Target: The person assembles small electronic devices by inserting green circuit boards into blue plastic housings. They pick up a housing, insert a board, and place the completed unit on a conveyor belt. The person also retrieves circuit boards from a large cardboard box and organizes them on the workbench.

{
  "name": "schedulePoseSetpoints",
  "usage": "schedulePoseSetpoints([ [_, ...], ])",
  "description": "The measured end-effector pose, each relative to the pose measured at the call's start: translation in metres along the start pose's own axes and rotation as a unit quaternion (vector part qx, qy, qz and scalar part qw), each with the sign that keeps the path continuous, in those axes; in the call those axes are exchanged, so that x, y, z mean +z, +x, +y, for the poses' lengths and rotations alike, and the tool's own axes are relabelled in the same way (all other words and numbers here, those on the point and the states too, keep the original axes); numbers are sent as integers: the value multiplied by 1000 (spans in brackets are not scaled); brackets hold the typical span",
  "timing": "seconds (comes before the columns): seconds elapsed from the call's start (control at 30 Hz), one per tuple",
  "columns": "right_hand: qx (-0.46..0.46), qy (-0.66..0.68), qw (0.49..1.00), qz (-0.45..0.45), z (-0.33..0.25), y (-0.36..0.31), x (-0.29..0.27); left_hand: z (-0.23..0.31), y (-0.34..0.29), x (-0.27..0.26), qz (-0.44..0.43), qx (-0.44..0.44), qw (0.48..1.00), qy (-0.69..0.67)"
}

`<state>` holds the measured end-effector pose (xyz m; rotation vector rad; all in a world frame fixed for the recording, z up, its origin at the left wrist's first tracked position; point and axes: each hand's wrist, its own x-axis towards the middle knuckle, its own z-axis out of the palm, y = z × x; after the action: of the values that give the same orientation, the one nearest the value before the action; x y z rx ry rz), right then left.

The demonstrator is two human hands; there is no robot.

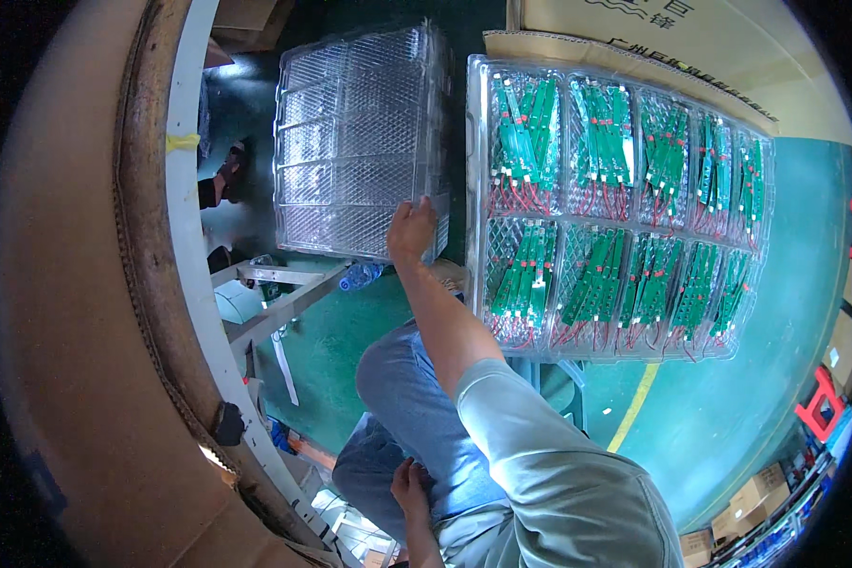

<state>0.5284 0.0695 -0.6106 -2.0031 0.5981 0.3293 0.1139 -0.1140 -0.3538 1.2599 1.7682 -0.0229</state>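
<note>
My right hand reaches forward and grips the near right corner of a stack of clear plastic trays, fingers closed over the edge. These trays have ribbed, textured compartments. To the right lies another clear blister tray, its compartments in two rows filled with bundles of green circuit board strips with red wires and white connectors. My left hand rests low by my thigh, away from the trays. Its fingers are loosely bent and slightly apart, with nothing visible in them.
A cardboard box stands behind the filled tray. A white metal frame edge and cardboard border the left side. Below the stack are a plastic bottle and a metal leg frame. A red stool stands far right.
</note>
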Motion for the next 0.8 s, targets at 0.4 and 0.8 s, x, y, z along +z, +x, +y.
schedulePoseSetpoints([
  [0.4,156,-191,967,-70,4,-3,-11,-8,6,0,2,-9,1000,-19],
  [0.8,204,-182,954,-126,4,-38,-31,-11,10,6,-24,49,998,15],
])
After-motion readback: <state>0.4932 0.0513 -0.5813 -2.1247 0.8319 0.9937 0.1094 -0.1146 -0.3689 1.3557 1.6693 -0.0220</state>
